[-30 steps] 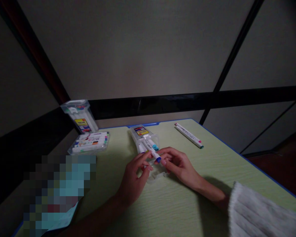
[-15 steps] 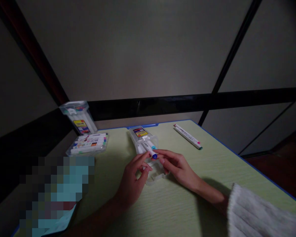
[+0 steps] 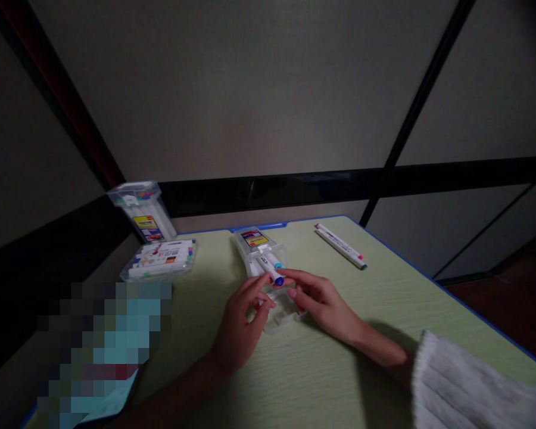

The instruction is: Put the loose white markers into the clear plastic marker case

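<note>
A clear plastic marker case (image 3: pixel 255 245) lies open on the green table (image 3: pixel 321 369), with white markers sticking out of its near end. My right hand (image 3: pixel 316 299) pinches the blue-capped end of one white marker (image 3: pixel 272 274) at the mouth of the case. My left hand (image 3: pixel 242 323) rests beside it with curled fingers touching the case's open end and its clear lid (image 3: pixel 282 314). A second marker with a light blue cap lies next to the blue one in the case.
Two white markers (image 3: pixel 340 246) lie at the table's far right edge. At the far left a flat clear case full of markers (image 3: pixel 159 260) lies down, and another clear case (image 3: pixel 142 211) stands upright behind it. A blurred patch covers the near left corner.
The blue-capped marker has slid a little further into the case, pushed by my right hand. My left hand has stayed in place.
</note>
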A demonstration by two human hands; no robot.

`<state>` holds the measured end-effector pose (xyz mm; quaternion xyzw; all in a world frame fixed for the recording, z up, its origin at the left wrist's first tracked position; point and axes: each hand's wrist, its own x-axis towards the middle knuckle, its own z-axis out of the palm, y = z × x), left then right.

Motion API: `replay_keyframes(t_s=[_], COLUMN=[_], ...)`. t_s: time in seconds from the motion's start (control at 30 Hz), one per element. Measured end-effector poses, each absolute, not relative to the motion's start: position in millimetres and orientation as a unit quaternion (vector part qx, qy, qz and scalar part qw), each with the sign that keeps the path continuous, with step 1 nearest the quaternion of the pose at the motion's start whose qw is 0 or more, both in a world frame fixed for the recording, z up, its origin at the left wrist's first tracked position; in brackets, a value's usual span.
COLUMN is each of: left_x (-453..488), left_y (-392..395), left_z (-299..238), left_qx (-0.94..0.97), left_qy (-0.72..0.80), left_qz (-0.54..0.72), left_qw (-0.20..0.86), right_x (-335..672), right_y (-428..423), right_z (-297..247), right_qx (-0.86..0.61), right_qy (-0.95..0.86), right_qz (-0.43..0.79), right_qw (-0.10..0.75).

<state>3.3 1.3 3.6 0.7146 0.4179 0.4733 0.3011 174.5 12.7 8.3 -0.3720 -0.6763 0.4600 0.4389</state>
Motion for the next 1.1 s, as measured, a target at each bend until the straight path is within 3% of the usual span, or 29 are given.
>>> replay_keyframes(t_s=[0.57,1.1], left_x=[3.1,2.0], left_y=[2.9,3.3], left_z=[0.3,-2.5], left_qx=[0.71,0.726], left_qy=[0.426,0.414], left_qz=[0.471,0.455], left_qw=[0.306,0.307], right_x=[174.2,173.9], right_y=[10.2,8.7], right_z=[5.6,10.1], right_qx=[-0.34,-0.357], right_qy=[-0.696,-0.749], right_qz=[0.442,0.381], right_qw=[0.452,0.408])
